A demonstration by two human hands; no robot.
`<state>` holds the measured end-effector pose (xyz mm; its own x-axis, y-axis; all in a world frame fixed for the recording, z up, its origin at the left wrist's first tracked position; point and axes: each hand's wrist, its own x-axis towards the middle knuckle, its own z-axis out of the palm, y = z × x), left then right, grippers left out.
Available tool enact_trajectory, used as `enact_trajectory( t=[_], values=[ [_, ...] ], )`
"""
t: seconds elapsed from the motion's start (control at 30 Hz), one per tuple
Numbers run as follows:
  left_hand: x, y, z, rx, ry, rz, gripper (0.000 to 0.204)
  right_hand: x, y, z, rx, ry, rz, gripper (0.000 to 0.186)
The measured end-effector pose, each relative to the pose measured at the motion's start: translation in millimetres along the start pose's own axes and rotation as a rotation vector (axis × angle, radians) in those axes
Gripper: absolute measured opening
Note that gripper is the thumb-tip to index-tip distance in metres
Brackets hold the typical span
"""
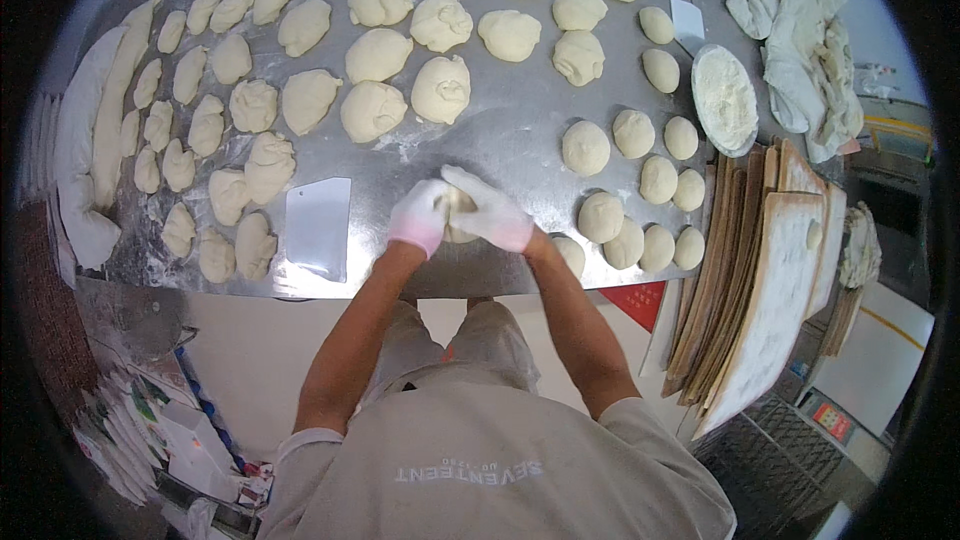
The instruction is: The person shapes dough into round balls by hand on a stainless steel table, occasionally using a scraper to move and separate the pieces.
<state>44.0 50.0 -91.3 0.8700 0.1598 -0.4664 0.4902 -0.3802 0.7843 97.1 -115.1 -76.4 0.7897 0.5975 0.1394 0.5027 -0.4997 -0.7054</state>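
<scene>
My left hand (418,217) and my right hand (490,212), both in white and pink gloves, cup a piece of pale dough (458,227) on the steel table (390,170) near its front edge. My fingers curve round the dough and hide much of it. A flat plastic scraper (316,231) lies just left of my hands. To the right sit several smooth round dough balls (600,217); above and left lie several lumpier dough pieces (440,90).
A long dough strip (118,110) beside cloth lines the left end. An oval flour bowl (723,100), a small scraper (687,25) and crumpled cloths (805,50) are at the right. Stacked boards (765,290) stand beside the table's right end.
</scene>
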Motion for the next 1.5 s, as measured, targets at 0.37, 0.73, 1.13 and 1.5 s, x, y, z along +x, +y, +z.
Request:
enact_trajectory(
  t=[0.37,0.73,1.13,1.5],
  values=[
    [-31.4,36.8,5.1,0.045,0.002,0.323,0.022,-14.3,-0.6,-19.4,0.089,-0.12,0.086,0.062],
    [-35.8,29.6,26.9,0.171,0.101,0.462,0.03,-22.7,8.2,-33.8,0.38,-0.152,0.109,0.057],
    [-38.0,44.8,43.1,0.19,0.007,0.55,0.018,-37.4,30.7,-19.7,-0.01,0.05,-0.012,0.049],
    [-30.2,50.7,48.5,0.067,0.103,0.268,0.018,-49.9,36.1,-18.5,-0.058,-0.027,0.07,0.057]
  ],
)
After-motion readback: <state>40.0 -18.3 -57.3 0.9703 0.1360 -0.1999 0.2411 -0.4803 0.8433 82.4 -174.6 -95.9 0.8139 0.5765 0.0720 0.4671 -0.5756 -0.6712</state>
